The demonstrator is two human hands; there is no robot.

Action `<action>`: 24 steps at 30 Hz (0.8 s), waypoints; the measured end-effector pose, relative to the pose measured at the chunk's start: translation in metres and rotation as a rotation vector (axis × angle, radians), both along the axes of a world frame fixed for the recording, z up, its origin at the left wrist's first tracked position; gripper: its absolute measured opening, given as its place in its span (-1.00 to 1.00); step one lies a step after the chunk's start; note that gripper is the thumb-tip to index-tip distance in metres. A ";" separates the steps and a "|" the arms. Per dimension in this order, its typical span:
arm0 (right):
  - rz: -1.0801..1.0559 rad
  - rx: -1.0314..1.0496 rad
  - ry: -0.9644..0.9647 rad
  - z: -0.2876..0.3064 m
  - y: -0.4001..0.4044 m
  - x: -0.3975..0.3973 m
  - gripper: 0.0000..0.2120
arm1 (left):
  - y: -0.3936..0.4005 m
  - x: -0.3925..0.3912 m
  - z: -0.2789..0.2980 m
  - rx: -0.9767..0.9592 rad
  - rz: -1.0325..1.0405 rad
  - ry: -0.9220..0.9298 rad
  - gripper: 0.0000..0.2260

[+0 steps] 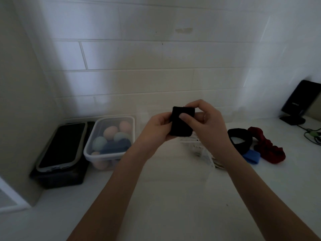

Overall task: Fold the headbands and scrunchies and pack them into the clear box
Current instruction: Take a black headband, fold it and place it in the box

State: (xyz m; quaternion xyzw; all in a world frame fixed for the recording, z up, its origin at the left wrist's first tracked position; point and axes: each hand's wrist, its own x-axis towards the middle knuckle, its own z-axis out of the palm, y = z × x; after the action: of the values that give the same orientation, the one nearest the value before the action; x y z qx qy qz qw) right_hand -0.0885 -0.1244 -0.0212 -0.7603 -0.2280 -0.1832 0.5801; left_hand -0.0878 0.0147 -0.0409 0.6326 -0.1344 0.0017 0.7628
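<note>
A black headband point(181, 126), folded into a small rectangle, is held up above the counter by both hands. My left hand point(156, 126) pinches its left edge, and my right hand point(206, 122) grips its top and front with the thumb pressed on it. Under my right hand a clear box point(199, 148) is partly hidden and hard to make out. To the right lie another black headband point(243, 141) as an open loop, a blue band point(251, 157) and a dark red scrunchie point(267, 150) on the white counter.
At the left stands a clear tub point(111, 141) with pastel egg-shaped sponges, and beside it a dark container with a grey-rimmed lid point(62, 146). A black device point(298, 101) with cables stands at the far right. A tiled wall backs the counter point(173, 197).
</note>
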 end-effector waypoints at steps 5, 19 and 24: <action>-0.146 -0.099 -0.094 -0.001 -0.002 0.002 -0.87 | 0.000 -0.001 0.000 0.045 -0.045 -0.008 -0.69; -0.053 -0.063 0.063 0.000 -0.005 0.005 -0.88 | -0.002 -0.009 0.001 0.212 0.238 -0.094 -0.76; 0.067 0.028 0.203 -0.001 0.005 -0.004 -0.92 | 0.011 -0.021 -0.010 0.599 0.442 -0.389 -0.74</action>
State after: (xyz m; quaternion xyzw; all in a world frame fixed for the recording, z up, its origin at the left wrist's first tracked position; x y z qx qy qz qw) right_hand -0.0927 -0.1193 -0.0223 -0.7586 -0.1908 -0.0891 0.6166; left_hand -0.1086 0.0253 -0.0508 0.8281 -0.1316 0.2453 0.4867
